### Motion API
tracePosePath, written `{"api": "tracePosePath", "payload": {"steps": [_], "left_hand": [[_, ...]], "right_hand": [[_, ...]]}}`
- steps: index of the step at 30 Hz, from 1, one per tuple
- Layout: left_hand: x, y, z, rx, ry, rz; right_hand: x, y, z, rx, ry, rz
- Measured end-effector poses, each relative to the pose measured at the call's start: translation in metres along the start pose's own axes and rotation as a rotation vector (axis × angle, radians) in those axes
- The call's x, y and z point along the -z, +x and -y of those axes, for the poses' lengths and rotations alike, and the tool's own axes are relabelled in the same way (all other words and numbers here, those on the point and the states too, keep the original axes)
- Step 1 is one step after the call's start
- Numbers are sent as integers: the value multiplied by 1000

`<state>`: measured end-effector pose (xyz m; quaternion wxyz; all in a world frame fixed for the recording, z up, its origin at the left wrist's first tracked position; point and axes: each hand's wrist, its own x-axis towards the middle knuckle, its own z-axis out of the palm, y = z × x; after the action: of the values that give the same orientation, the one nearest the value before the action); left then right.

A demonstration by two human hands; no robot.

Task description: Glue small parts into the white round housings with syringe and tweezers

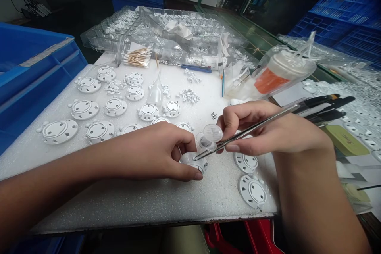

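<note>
My left hand is closed around a small round white plastic part, steadying it on the white foam sheet. My right hand grips metal tweezers, whose tips touch the top of that part. Beside the right fingers is a small clear cap with an open lid; whether the fingers hold it too, I cannot tell. Just right of the hands lie two white discs with dark slots. More such round white parts sit in rows on the left, some partly hidden behind my left arm.
Clear trays of small white pieces stand at the back. A bundle of cotton swabs, a dropper bottle and a bagged container with an orange label stand nearer. A blue crate borders the left; brushes lie right.
</note>
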<state>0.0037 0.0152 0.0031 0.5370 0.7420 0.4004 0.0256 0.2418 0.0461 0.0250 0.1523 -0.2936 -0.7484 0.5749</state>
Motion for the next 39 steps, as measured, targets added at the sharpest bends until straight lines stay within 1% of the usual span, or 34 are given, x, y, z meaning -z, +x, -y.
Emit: {"api": "tracePosePath", "payload": {"steps": [6,16,26,39], "left_hand": [[0,-1,-1,12,30,-7],[0,0,0,9,42,14],[0,-3,1,5,18,23],[1,-1,0,7,29,29]], "right_hand": [[0,-1,1,-26,1,5],[-1,-1,2,-69,-14,22],[-1,0,2,-49,0,17],[-1,0,1,-20,0,30]]}}
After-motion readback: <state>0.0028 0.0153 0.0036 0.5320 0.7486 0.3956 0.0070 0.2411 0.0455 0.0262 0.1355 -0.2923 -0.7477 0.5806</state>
